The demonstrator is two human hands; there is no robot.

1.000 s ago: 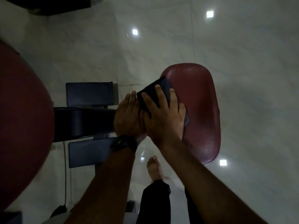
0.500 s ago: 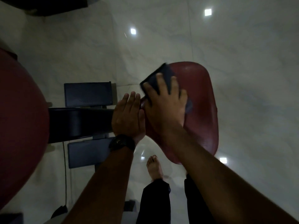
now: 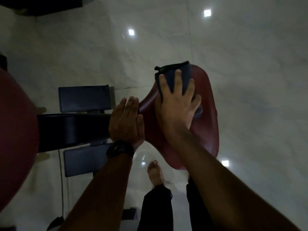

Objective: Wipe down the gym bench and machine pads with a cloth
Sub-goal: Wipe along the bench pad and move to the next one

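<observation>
Head view, dim light. I can read no writing anywhere. The black watch point(image 3: 120, 148) on the left wrist carries one small pale mark, too faint to identify. The dark blue cloth point(image 3: 169, 79) shows a green strip along its far hem, with no legible lettering.

The cloth lies on the red seat pad point(image 3: 206, 124) at the pad's 11 o'clock corner, overhanging the far edge. The right hand point(image 3: 176, 105) lies flat on it, fingers spread and straight, pressing rather than curled round it. The left hand point(image 3: 125, 121) is at the pad's 9 o'clock, fingers straight and together, against the edge where the black beam point(image 3: 71, 129) meets it.

- **Surface:** grained vinyl with a slight sheen.
- **Room:**
  - The pale glossy tile floor point(image 3: 250, 97) reflects square lights point(image 3: 207, 13).
  - The far plate point(image 3: 83, 99) and near plate point(image 3: 83, 161) flank the beam.
  - A large red pad point(image 3: 16, 139) is at frame 9 o'clock.
  - A bare foot point(image 3: 155, 172) is at 6 o'clock.
</observation>
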